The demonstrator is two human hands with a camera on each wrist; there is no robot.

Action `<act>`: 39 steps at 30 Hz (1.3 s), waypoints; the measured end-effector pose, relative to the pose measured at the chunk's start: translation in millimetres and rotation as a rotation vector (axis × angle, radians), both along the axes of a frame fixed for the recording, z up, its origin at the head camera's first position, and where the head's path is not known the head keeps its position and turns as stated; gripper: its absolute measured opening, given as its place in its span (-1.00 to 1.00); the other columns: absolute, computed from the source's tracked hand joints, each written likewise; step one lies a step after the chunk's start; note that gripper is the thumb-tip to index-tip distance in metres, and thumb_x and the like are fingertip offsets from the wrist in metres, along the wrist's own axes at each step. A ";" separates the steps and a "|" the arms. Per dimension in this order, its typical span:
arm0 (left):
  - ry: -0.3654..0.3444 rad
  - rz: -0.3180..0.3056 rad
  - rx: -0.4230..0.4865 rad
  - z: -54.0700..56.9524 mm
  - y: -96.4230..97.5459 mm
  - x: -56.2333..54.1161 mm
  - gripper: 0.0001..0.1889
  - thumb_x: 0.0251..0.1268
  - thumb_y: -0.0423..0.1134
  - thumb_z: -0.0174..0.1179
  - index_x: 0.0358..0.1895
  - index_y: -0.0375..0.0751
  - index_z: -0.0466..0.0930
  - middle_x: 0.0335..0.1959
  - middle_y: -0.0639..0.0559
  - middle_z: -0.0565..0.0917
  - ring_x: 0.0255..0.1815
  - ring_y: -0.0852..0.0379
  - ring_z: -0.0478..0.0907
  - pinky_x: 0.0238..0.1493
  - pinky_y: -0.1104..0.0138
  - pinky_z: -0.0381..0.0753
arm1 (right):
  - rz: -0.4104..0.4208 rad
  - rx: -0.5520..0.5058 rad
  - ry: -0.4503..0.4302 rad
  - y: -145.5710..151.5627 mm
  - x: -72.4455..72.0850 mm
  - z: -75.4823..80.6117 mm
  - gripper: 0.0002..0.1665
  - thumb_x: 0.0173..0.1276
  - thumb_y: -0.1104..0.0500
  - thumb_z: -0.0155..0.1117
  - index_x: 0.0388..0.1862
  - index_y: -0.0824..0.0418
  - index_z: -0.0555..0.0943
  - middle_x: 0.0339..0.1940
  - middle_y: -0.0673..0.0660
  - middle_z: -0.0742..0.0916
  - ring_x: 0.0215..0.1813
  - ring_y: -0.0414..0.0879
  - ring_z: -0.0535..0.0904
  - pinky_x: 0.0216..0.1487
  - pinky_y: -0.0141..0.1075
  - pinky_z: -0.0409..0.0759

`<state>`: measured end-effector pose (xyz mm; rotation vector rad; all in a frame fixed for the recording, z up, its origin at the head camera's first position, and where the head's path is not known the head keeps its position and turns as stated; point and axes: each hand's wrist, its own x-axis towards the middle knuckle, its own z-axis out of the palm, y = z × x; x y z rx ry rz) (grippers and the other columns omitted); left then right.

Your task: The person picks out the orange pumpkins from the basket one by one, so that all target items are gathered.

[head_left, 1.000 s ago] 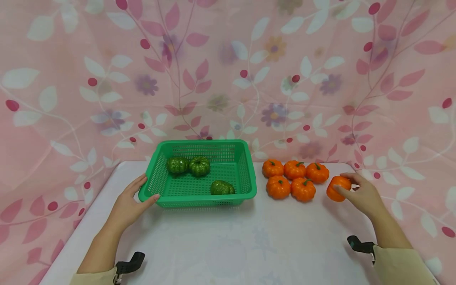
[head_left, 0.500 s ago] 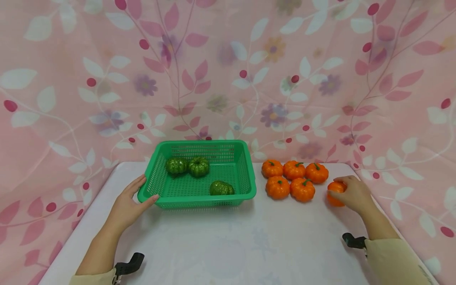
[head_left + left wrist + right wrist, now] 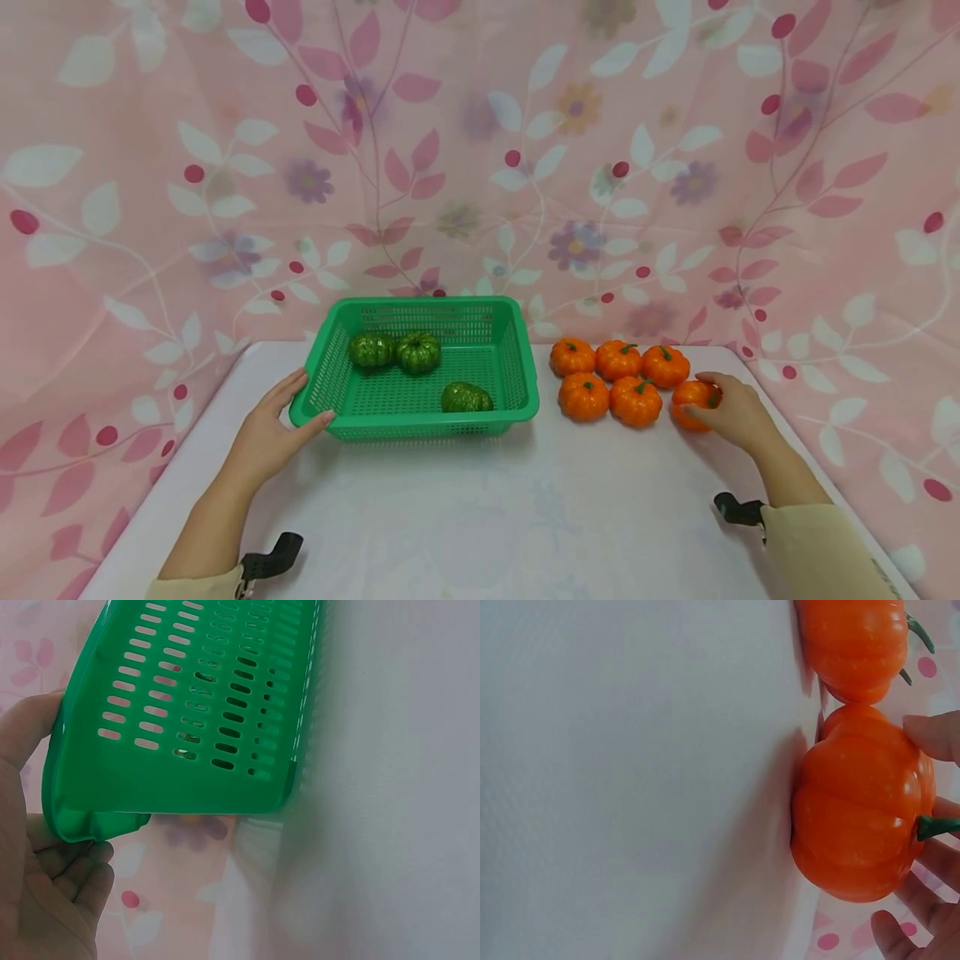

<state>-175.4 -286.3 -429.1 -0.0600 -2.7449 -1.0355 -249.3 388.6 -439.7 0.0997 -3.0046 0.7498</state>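
Observation:
In the head view, my left hand (image 3: 266, 437) holds the left front corner of a green plastic basket (image 3: 435, 421), thumb at the front rim and fingers at the side. The left wrist view has those fingers (image 3: 86, 874) curled against the underside of the basket's rim. Inside lie three dark green pumpkins, one of them a ribbed pumpkin (image 3: 418, 352). At the right, my right hand (image 3: 738, 412) grips an orange pumpkin (image 3: 859, 814) between thumb and fingers. Its green stem points up, and it stands on the table right against the orange pumpkins beside it.
Several more orange pumpkins (image 3: 637, 402) stand in two close rows right of the basket. A white cloth covers the table (image 3: 480, 508). Behind it hangs a pink floral curtain (image 3: 465, 150).
My right hand has brought the orange pumpkin left and turned it from tilted to upright, beside the other orange ones. The left hand and the basket stay in place.

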 end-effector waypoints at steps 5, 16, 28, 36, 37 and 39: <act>-0.001 0.002 -0.005 0.0 -0.8 0.1 -0.02 0.25 0.20 0.33 0.55 -0.32 0.13 0.58 -0.19 0.15 0.54 -0.38 0.05 0.28 -0.40 0.20 | 0.016 -0.068 -0.060 4.6 2.1 -2.8 -0.06 0.30 -0.13 0.41 0.40 0.46 0.32 0.32 0.57 0.40 0.28 0.50 0.30 0.22 0.39 0.37; -0.004 0.001 0.004 1.4 -2.1 2.1 -0.02 0.25 0.17 0.34 0.55 -0.33 0.12 0.58 -0.19 0.14 0.54 -0.38 0.04 0.28 -0.40 0.19 | 0.048 -0.145 -0.092 8.1 -1.2 -5.6 -0.10 0.34 0.00 0.39 0.42 0.50 0.27 0.32 0.59 0.36 0.25 0.50 0.30 0.23 0.39 0.36; 0.001 0.003 0.008 1.6 -0.3 1.4 -0.03 0.25 0.15 0.35 0.55 -0.34 0.13 0.58 -0.20 0.15 0.54 -0.38 0.05 0.29 -0.39 0.20 | -0.029 -0.106 -0.147 5.6 -2.2 -5.8 0.04 0.33 -0.29 0.31 0.44 0.45 0.27 0.32 0.61 0.37 0.26 0.52 0.29 0.21 0.41 0.35; -0.006 0.001 0.015 0.8 0.2 0.0 -0.03 0.25 0.16 0.35 0.55 -0.33 0.14 0.58 -0.20 0.15 0.54 -0.38 0.04 0.30 -0.39 0.19 | -0.026 -0.092 -0.189 7.5 -1.8 -6.8 0.08 0.33 -0.32 0.29 0.47 0.45 0.23 0.34 0.63 0.34 0.27 0.55 0.27 0.20 0.41 0.37; -0.009 0.002 0.013 0.8 0.2 -0.3 -0.02 0.24 0.17 0.35 0.55 -0.32 0.13 0.58 -0.20 0.15 0.54 -0.38 0.04 0.30 -0.39 0.18 | -0.023 -0.093 -0.189 7.8 -2.0 -7.2 0.08 0.33 -0.31 0.29 0.47 0.46 0.23 0.34 0.63 0.33 0.27 0.55 0.27 0.20 0.41 0.36; -0.014 0.002 0.013 0.8 0.3 -0.8 -0.02 0.24 0.18 0.35 0.56 -0.31 0.13 0.58 -0.21 0.14 0.55 -0.38 0.03 0.30 -0.40 0.18 | -0.021 -0.099 -0.192 8.4 -2.2 -7.8 0.08 0.33 -0.31 0.30 0.47 0.46 0.23 0.34 0.62 0.33 0.28 0.54 0.26 0.21 0.41 0.35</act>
